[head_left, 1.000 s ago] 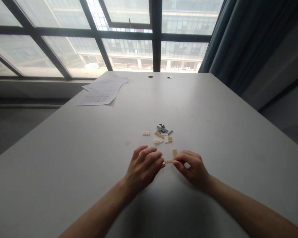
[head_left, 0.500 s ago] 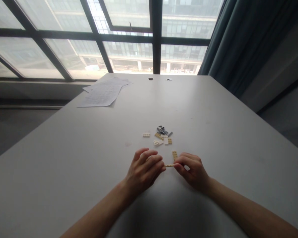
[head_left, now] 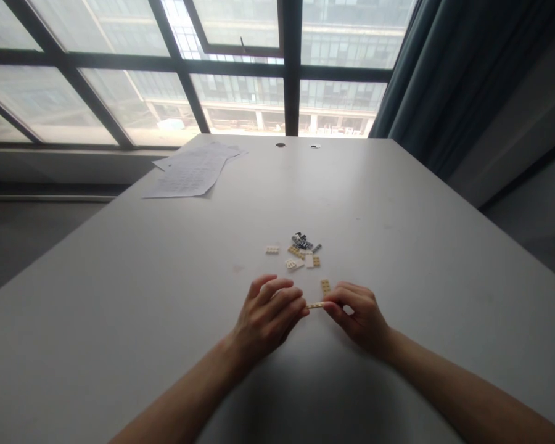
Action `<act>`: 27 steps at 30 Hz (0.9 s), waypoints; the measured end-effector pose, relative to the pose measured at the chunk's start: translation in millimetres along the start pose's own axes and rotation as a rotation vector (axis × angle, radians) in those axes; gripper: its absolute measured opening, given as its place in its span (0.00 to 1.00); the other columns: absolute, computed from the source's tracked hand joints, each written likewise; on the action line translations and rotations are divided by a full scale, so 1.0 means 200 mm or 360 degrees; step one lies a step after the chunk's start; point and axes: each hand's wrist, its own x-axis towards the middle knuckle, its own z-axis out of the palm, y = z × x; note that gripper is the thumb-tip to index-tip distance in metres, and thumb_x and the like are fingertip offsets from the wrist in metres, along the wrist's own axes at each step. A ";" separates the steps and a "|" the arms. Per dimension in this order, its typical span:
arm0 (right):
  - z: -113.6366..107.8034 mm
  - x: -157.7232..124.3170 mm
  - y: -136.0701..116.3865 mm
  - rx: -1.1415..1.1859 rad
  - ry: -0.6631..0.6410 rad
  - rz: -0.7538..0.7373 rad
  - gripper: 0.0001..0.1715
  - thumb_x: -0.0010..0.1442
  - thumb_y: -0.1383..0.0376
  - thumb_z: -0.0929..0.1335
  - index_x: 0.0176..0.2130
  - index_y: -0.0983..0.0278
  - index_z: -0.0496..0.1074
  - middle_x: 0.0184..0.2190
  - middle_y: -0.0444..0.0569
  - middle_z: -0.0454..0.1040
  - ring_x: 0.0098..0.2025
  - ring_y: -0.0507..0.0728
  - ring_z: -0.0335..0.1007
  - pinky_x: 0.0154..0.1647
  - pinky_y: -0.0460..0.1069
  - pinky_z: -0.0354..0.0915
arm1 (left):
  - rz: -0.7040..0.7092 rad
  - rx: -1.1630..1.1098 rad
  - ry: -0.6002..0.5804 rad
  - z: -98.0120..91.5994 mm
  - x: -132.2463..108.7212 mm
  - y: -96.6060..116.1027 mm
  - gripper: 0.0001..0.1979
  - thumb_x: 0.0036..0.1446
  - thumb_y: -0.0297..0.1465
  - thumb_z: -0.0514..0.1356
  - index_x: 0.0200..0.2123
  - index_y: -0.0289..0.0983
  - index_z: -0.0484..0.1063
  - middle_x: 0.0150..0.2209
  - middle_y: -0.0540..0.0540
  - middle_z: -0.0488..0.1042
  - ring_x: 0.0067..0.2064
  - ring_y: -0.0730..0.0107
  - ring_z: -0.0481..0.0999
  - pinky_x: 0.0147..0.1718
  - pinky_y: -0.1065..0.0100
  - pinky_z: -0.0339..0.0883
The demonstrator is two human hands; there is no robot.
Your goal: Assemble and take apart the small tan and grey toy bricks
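A narrow tan building-brick strip (head_left: 315, 305) with a row of studs spans the gap between my two hands. My left hand (head_left: 272, 311) grips its left end, which the fingers hide. At the other end, the thumb and forefinger of my right hand (head_left: 355, 312) pinch it. Just beyond the right fingertips lies a tan studded plate (head_left: 325, 285), partly covered by the hand. Farther out is a small pile of dark grey and black bricks (head_left: 301, 240), with tan plates (head_left: 296, 252) and white pieces (head_left: 293, 264) beside it.
A white studded plate (head_left: 272, 250) lies left of the pile. Printed papers (head_left: 189, 172) rest at the far left of the white table (head_left: 398, 246). Two round holes sit near its far edge, before a large window. A dark curtain (head_left: 425, 92) hangs at the right.
The strip's right end is tilted slightly higher. Both hands keep their grip in nearly the same place, and the loose bricks have not moved.
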 end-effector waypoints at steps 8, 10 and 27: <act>0.00 -0.01 0.01 0.0002 0.0004 0.0009 0.07 0.62 0.65 0.67 0.32 0.63 0.72 0.24 0.45 0.72 0.25 0.52 0.66 0.29 0.47 0.62 | 0.0003 -0.0021 0.0000 0.00 0.01 0.00 0.05 0.56 0.28 0.63 0.37 0.38 0.73 0.36 0.48 0.78 0.43 0.65 0.73 0.49 0.59 0.62; 0.00 -0.01 0.00 0.0001 0.0015 -0.0001 0.06 0.62 0.65 0.67 0.32 0.63 0.72 0.25 0.46 0.72 0.26 0.52 0.66 0.29 0.47 0.62 | 0.0004 -0.0021 0.0006 0.00 0.01 0.00 0.05 0.56 0.28 0.63 0.37 0.38 0.73 0.36 0.48 0.78 0.43 0.65 0.73 0.49 0.59 0.62; 0.01 -0.01 0.01 -0.0026 0.0060 0.0023 0.03 0.61 0.67 0.67 0.37 0.62 0.72 0.23 0.43 0.71 0.23 0.50 0.66 0.26 0.45 0.64 | -0.0040 -0.0012 0.0003 0.01 -0.03 -0.01 0.07 0.55 0.25 0.63 0.38 0.40 0.72 0.36 0.49 0.78 0.44 0.66 0.73 0.52 0.59 0.61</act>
